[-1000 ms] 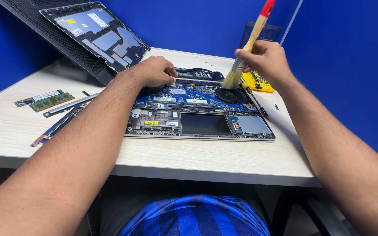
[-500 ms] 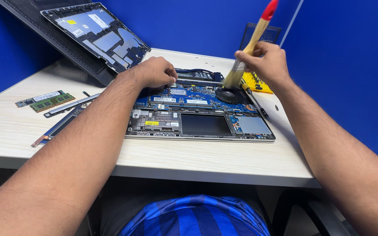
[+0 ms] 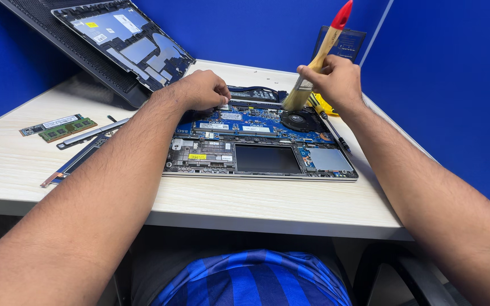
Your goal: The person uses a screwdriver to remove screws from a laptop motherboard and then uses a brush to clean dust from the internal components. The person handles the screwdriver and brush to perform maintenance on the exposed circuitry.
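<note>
An opened laptop base (image 3: 267, 161) lies on the light wooden table (image 3: 7, 164), its blue circuit board and black fan (image 3: 300, 120) exposed. My right hand (image 3: 336, 82) grips a wooden paintbrush (image 3: 320, 56) with a red handle tip, and the bristles touch the fan. My left hand (image 3: 199, 90) rests curled on the board's upper left edge, pressing on the laptop and holding nothing loose.
The removed bottom cover (image 3: 123, 39) leans against the blue wall at the back left. Memory sticks (image 3: 58, 127) and thin strips (image 3: 89, 136) lie at the left. A yellow tool (image 3: 325, 107) sits behind the laptop. A dark clear case (image 3: 347, 42) stands at the back.
The brush has shifted slightly left over the fan, its handle tilting a little. My left hand has stayed in place.
</note>
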